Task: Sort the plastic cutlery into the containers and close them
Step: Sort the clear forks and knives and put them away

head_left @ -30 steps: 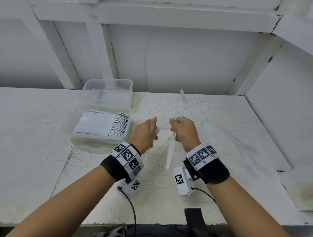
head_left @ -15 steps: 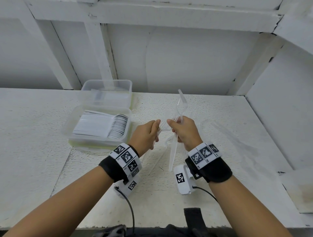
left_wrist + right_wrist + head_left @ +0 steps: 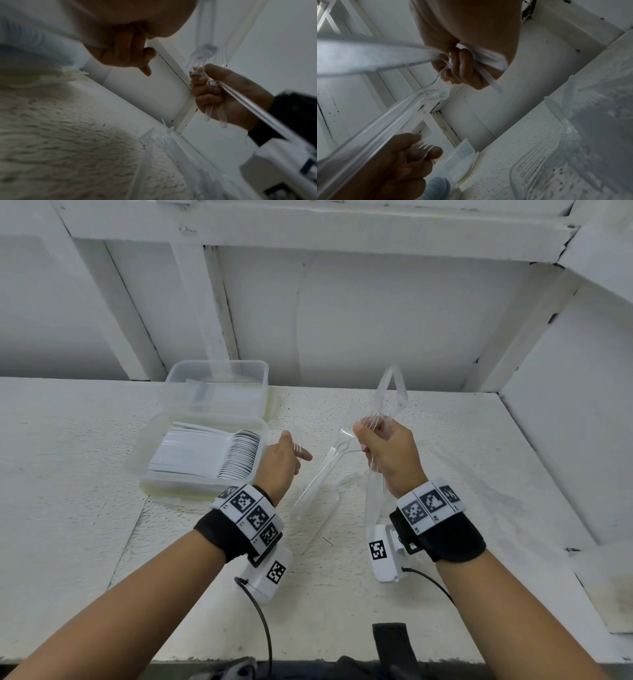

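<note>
**Clear Forks, Loose Grip: Where the Sorting Could Slip**

While the hands hovered above the bench (image 3: 342, 594), the likeliest trouble lay in the right hand (image 3: 390, 460), nearest the viewer: its fingers were curled round a splayed bundle of clear cutlery (image 3: 387, 402), pieces poking out above and below the fist at crossed angles. Judged from that, one slick handle could slide free and drop onto the bench, where transparent plastic would be hard to spot against the rough white paint. The left hand (image 3: 281, 460), just left of the right hand, pinched a single clear fork (image 3: 297, 440) by its tines between thumb and fingertips; so thin a hold might let it twist or snap.

Further left and beyond the right hand, the open container (image 3: 144, 463) of soft translucent plastic with rounded corners held a neat row of white cutlery (image 3: 205, 457). Tossing a fork in could disturb that row. Behind it stood a second container (image 3: 219, 368), its contents unclear.
</note>
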`<state>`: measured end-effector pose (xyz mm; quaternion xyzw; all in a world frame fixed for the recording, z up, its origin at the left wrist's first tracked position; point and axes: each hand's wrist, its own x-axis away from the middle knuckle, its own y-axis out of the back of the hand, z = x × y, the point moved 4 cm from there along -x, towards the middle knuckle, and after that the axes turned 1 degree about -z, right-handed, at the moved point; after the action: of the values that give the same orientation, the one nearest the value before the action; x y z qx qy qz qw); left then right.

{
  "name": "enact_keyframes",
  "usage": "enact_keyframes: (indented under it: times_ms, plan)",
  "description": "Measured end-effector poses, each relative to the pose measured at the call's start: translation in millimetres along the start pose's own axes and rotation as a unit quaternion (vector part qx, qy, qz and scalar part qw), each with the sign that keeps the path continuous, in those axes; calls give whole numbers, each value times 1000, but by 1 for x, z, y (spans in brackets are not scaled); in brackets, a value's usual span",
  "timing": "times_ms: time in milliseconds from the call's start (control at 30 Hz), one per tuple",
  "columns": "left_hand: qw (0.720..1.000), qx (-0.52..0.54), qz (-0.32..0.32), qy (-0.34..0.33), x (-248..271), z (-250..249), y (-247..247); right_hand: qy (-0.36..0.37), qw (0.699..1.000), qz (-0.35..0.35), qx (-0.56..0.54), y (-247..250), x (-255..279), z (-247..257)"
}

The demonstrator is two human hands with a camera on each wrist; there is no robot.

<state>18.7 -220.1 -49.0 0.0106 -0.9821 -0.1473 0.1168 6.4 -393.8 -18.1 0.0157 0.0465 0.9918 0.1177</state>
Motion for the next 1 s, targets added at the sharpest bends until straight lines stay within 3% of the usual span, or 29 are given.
enact_keyframes:
  times_ms: [167, 467, 767, 867, 1000]
  plan:
    - [973, 177, 90, 114, 7, -4, -9, 16, 998, 53, 5, -4, 0, -1]
    - [935, 282, 175, 129, 23, -18, -21, 38, 991, 112, 58, -18, 0, -1]
    - [945, 267, 146, 118, 27, -14, -26, 62, 978, 86, 181, -24, -1, -9]
    - [947, 273, 114, 127, 24, -9, -21, 44, 983, 84, 155, -21, -2, -7]
    - [953, 250, 102, 135, 21, -6, -18, 2, 985, 146, 92, -21, 1, -2]
